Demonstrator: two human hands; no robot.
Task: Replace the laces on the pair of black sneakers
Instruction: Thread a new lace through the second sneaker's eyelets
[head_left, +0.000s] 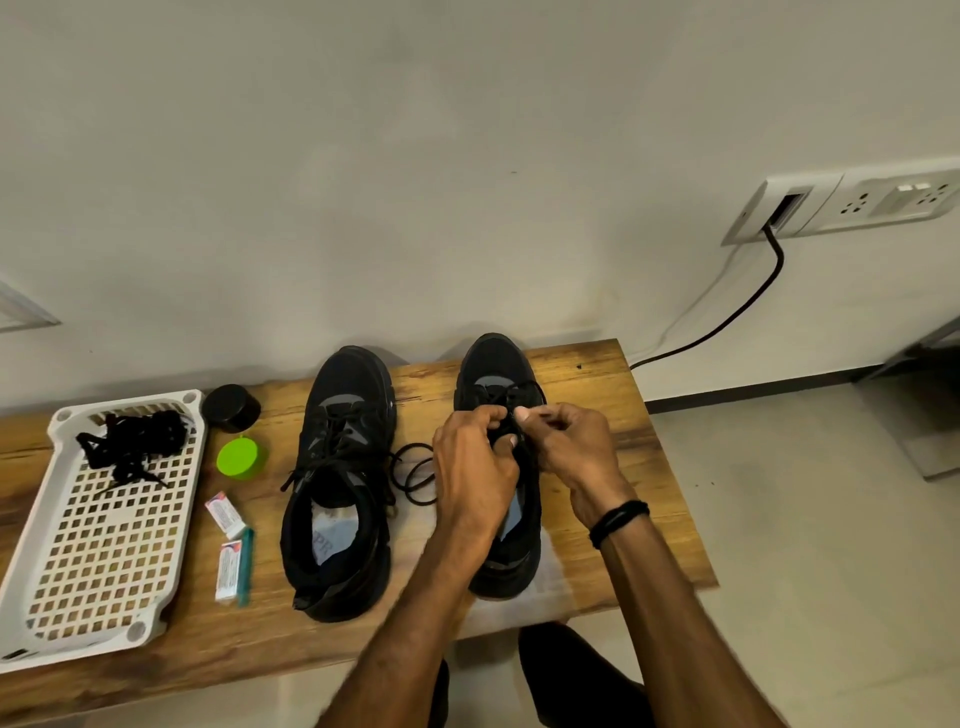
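Left hand (475, 462) and right hand (571, 447) both pinch the lace (537, 391) over the right sneaker (496, 364) on the counter (597, 415). The left sneaker (343, 467) stands just beside it. A white basket (31, 649) holds tangled black laces (132, 447).

Bench count, by kind:
2 black mesh sneakers (left sneaker (337, 467), right sneaker (498, 369)), 1 threaded lace each (left sneaker lace (340, 431), right sneaker lace (519, 391)); 1 white perforated plastic tray (104, 571); 1 tangled bundle of black laces (132, 447); 1 loose coil of thin black lace (413, 474); 1 black round jar (231, 408); 1 green round cap (241, 458); 2 small white-and-red packets (upper packet (224, 514), lower packet (227, 570)); 1 teal stick (244, 566); 2 hands (left hand (475, 467), right hand (571, 447)); 1 black wristband (618, 522); 1 wooden bench (623, 467).
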